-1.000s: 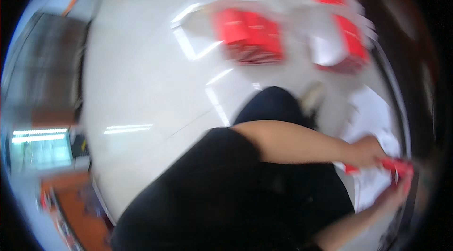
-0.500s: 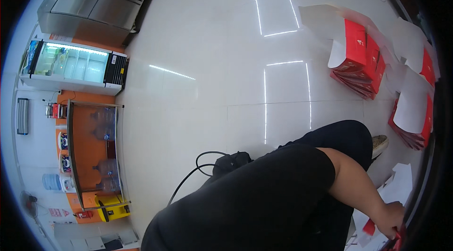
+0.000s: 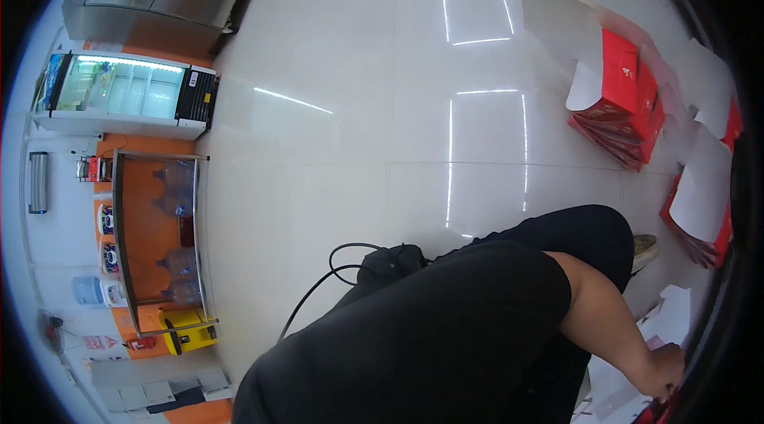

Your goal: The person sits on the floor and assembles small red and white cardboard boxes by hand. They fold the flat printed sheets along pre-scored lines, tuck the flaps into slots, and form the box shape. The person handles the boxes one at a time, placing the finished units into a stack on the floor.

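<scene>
Red card, by the look of it, makes up the piece (image 3: 660, 410) at the lower right rim, just under the left hand (image 3: 663, 371). Most of it is out of the picture. The fingers of that hand curl down toward it; whether the grip pinches it or only rests there, I cannot tell. The right hand is out of view, so its grip cannot be told.

I judge the piece light, stiff across a flat face but ready to bend at a crease, a little slick, and easily dented. An edge or fold would be the best hold, with the fingers flat.

White sheets (image 3: 625, 372) lie beside the hand, overlapping, with one corner raised. A dark edge (image 3: 711, 324) runs close along the right, leaving little room on that side. The bent knee (image 3: 595, 225) and shoe (image 3: 646, 250) stand near the forearm.

Farther off on the floor (image 3: 334, 145) sit a red box (image 3: 629, 82) with pale flaps spread and a second box (image 3: 703, 193) nearer the dark edge. A black bag (image 3: 391, 266) with a looped cable (image 3: 306, 308) is beside the shirt (image 3: 406, 328).
</scene>
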{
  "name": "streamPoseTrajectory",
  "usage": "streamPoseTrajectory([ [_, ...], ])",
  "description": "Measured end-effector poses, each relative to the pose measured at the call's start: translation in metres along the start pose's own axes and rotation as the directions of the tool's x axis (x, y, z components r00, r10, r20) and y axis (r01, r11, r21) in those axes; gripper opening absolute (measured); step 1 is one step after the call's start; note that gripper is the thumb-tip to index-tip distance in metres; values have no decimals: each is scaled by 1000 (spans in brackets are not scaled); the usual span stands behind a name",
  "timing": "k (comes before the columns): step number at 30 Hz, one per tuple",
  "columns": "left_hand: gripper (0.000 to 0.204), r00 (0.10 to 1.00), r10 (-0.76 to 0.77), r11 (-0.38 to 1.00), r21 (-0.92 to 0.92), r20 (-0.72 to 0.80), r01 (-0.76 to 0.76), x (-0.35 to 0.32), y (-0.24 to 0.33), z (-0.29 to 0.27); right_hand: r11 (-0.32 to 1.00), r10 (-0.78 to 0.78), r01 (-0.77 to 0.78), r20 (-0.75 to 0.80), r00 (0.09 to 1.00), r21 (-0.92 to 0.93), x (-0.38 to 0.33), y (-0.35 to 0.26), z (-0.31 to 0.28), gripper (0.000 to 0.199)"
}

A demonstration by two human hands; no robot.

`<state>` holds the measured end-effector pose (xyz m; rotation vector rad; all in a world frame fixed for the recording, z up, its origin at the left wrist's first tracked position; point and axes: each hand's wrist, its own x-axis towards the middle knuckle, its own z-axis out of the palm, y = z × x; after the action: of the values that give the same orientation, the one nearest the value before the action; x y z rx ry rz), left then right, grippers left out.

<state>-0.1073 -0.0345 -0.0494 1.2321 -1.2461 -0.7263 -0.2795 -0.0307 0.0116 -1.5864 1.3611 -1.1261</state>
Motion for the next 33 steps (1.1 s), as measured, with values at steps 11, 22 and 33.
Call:
streamPoseTrajectory([
  [11, 55, 968, 180, 973, -173, 177, -150, -21, 37, -88, 931, 118, -103, -21, 993, 350, -18, -10, 24, 50],
  [22, 64, 938, 292, 955, -3, 187, -296, -45, 49, -85, 695, 195, -52, -118, 974, 717, -65, -52, 64, 18],
  [33, 57, 879, 452, 870, 141, 154, -473, -30, 51, -107, 937, -45, 145, -303, 952, 317, -62, -50, 62, 15],
])
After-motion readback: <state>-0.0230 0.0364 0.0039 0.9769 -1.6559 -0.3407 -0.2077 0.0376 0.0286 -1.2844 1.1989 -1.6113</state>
